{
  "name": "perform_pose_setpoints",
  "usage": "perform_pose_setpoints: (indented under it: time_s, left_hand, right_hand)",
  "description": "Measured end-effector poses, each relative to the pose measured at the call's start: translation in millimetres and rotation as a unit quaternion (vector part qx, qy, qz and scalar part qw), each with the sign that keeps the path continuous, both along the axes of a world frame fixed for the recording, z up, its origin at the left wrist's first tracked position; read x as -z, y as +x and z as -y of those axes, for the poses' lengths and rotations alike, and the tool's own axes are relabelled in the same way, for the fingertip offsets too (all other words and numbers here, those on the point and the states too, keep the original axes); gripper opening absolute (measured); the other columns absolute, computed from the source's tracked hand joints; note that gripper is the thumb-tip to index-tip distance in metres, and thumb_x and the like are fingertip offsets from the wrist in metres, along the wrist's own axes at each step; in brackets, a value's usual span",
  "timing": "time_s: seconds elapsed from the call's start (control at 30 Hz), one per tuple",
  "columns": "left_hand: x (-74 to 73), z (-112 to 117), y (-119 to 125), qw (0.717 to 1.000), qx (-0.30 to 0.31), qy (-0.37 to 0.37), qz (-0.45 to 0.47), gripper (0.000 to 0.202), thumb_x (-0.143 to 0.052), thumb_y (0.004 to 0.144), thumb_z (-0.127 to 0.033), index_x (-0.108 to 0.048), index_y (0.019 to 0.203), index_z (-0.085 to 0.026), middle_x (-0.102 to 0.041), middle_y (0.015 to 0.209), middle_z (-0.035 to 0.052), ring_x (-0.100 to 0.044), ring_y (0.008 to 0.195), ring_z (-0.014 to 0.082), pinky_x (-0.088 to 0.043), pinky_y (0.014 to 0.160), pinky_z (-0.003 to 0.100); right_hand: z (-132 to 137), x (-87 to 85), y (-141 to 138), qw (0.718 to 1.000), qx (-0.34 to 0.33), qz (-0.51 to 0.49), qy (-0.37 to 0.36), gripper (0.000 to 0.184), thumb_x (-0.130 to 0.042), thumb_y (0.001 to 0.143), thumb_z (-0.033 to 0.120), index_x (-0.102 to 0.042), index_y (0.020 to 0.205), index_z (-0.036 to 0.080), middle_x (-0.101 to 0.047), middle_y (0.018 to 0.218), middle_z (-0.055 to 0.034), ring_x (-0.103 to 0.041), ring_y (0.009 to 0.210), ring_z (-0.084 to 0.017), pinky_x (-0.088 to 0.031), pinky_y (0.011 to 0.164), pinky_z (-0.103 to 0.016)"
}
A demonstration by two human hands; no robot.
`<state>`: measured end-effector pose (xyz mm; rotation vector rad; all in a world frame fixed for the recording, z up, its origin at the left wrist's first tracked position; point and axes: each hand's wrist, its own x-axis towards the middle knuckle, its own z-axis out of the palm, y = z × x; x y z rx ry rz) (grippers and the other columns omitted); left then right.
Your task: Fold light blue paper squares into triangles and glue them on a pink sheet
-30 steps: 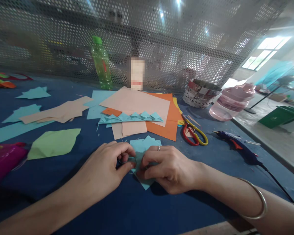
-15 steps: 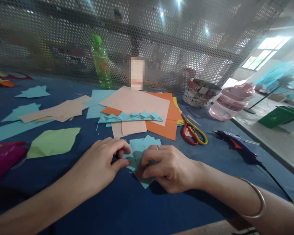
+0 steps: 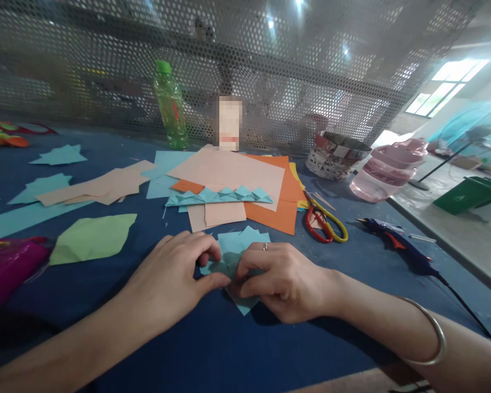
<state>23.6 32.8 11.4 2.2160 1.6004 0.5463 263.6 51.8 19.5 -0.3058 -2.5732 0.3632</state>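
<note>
Blue cloth tabletop (image 3: pixel 237 349), perforated metal screen (image 3: pixel 270 71) along its far edge. Folded light-blue paper piece (image 3: pixel 239 248) lies flat on the cloth directly in front of me, between my two hands and partly under them. My left hand (image 3: pixel 172 281) presses on its left edge, thumb tip and curled fingers touching the paper. My right hand (image 3: pixel 280 281) covers its right half, fingers bent and pinched down onto the fold (ring visible on one finger, bangle (image 3: pixel 431 338) on the wrist). Both hands are closed onto the paper, thumb tips nearly meeting over its middle; one corner of the piece pokes out below my right hand.

Just beyond the piece: stack of peach and orange sheets (image 3: pixel 245 185) with a strip of folded blue triangles (image 3: pixel 219 195) lying across it. Right of the stack, red-and-yellow scissors (image 3: pixel 325 221); farther right, blue glue gun (image 3: pixel 395 245), cord trailing toward me. Left of my left hand, green paper sheet (image 3: pixel 92 237); pink object (image 3: pixel 8 267) at the left edge (cannot tell what it is). Near the screen: green bottle (image 3: pixel 169 103), upright; paper-woven basket (image 3: pixel 335 155); pink lidded container (image 3: pixel 387 169) beside it.
</note>
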Motion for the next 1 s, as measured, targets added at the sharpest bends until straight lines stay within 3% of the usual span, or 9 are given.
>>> perform_pose_setpoints:
  time_s: [0.17, 0.23, 0.33, 0.4, 0.47, 0.53, 0.7, 0.83, 1.0]
  left_hand:
    - [-1.6, -3.5, -8.3, 1.000, 0.002, 0.020, -0.010, 0.012, -0.073, 0.078, -0.029, -0.064, 0.084, -0.026, -0.064, 0.080, -0.0017, -0.058, 0.078, 0.0217, -0.041, 0.072, 0.036]
    - [-4.2, 0.6, -8.6, 0.998, 0.032, 0.059, -0.013, 0.003, -0.066, 0.083, -0.026, -0.064, 0.083, -0.025, -0.066, 0.082, -0.0004, -0.059, 0.079, 0.0220, -0.042, 0.072, 0.036]
    - [-9.3, 15.4, -3.5, 0.979, 0.129, 0.160, -0.008, 0.032, -0.042, 0.094, -0.010, -0.068, 0.083, -0.025, -0.070, 0.088, 0.0015, -0.062, 0.083, 0.0209, -0.046, 0.074, 0.035]
    - [-12.1, 26.6, 0.8, 0.962, 0.173, 0.211, 0.006, 0.046, -0.031, 0.087, 0.001, -0.070, 0.091, -0.024, -0.073, 0.093, 0.0018, -0.066, 0.084, 0.0179, -0.050, 0.073, 0.030]
    - [-13.6, 35.0, 3.2, 0.956, 0.210, 0.203, -0.027, 0.047, -0.032, 0.082, 0.003, -0.070, 0.092, -0.022, -0.074, 0.092, 0.0021, -0.067, 0.075, 0.0156, -0.050, 0.062, 0.026]
    - [-12.9, 39.9, 3.2, 0.950, 0.215, 0.222, -0.049, 0.045, -0.032, 0.082, 0.003, -0.070, 0.090, -0.021, -0.074, 0.088, 0.0026, -0.067, 0.067, 0.0155, -0.050, 0.057, 0.025]
    - [-6.7, 44.3, 1.5, 0.941, 0.213, 0.250, -0.086, 0.052, -0.035, 0.083, 0.004, -0.067, 0.115, -0.021, -0.076, 0.101, 0.0034, -0.072, 0.087, 0.0191, -0.056, 0.073, 0.027]
    - [-7.7, 42.9, 5.9, 0.941, 0.210, 0.252, -0.082, 0.048, -0.034, 0.078, 0.005, -0.069, 0.100, -0.020, -0.075, 0.091, 0.0029, -0.070, 0.073, 0.0180, -0.052, 0.059, 0.026]
    - [-9.2, 42.9, 5.3, 0.936, 0.224, 0.258, -0.079, 0.049, -0.034, 0.078, 0.005, -0.070, 0.099, -0.019, -0.076, 0.089, 0.0031, -0.069, 0.070, 0.0171, -0.054, 0.059, 0.026]
  right_hand:
    - [0.9, 0.0, -0.5, 1.000, -0.002, -0.007, -0.003, 0.036, -0.050, 0.072, -0.002, -0.077, 0.087, 0.017, -0.073, 0.094, -0.0031, -0.064, 0.084, -0.015, -0.050, 0.073, -0.026]
    - [1.0, -0.3, -0.9, 1.000, 0.003, -0.005, -0.007, 0.037, -0.050, 0.072, -0.002, -0.076, 0.087, 0.018, -0.074, 0.095, -0.0030, -0.064, 0.084, -0.015, -0.051, 0.073, -0.026]
    - [0.9, -0.7, -1.4, 1.000, 0.007, 0.001, -0.016, 0.038, -0.050, 0.072, -0.003, -0.076, 0.089, 0.018, -0.074, 0.096, -0.0028, -0.065, 0.085, -0.015, -0.052, 0.073, -0.026]
    - [0.8, -0.4, -1.3, 1.000, 0.010, 0.002, -0.017, 0.038, -0.050, 0.072, -0.003, -0.076, 0.089, 0.019, -0.074, 0.097, -0.0031, -0.066, 0.086, -0.015, -0.053, 0.074, -0.026]
    - [0.8, 1.1, -1.2, 1.000, 0.009, 0.002, -0.017, 0.038, -0.049, 0.073, -0.002, -0.076, 0.090, 0.020, -0.074, 0.097, -0.0038, -0.066, 0.087, -0.016, -0.054, 0.075, -0.027]
    - [0.3, 3.4, -1.5, 0.999, 0.009, -0.016, -0.028, 0.039, -0.048, 0.075, -0.003, -0.076, 0.092, 0.019, -0.075, 0.097, -0.0050, -0.067, 0.088, -0.017, -0.056, 0.077, -0.028]
    - [-4.7, 7.3, -6.8, 0.991, 0.104, -0.047, -0.064, 0.027, -0.050, 0.094, 0.005, -0.073, 0.106, 0.015, -0.073, 0.105, -0.0108, -0.066, 0.096, -0.019, -0.057, 0.085, -0.033]
    - [-8.5, 4.0, -13.4, 0.983, 0.155, 0.011, -0.093, 0.010, -0.064, 0.100, 0.021, -0.070, 0.103, 0.015, -0.069, 0.107, -0.0108, -0.063, 0.102, -0.022, -0.053, 0.092, -0.037]
    - [-9.4, 1.2, -18.6, 0.975, 0.180, 0.033, -0.130, 0.011, -0.073, 0.096, 0.025, -0.068, 0.091, 0.016, -0.066, 0.102, -0.0077, -0.059, 0.099, -0.020, -0.050, 0.090, -0.035]
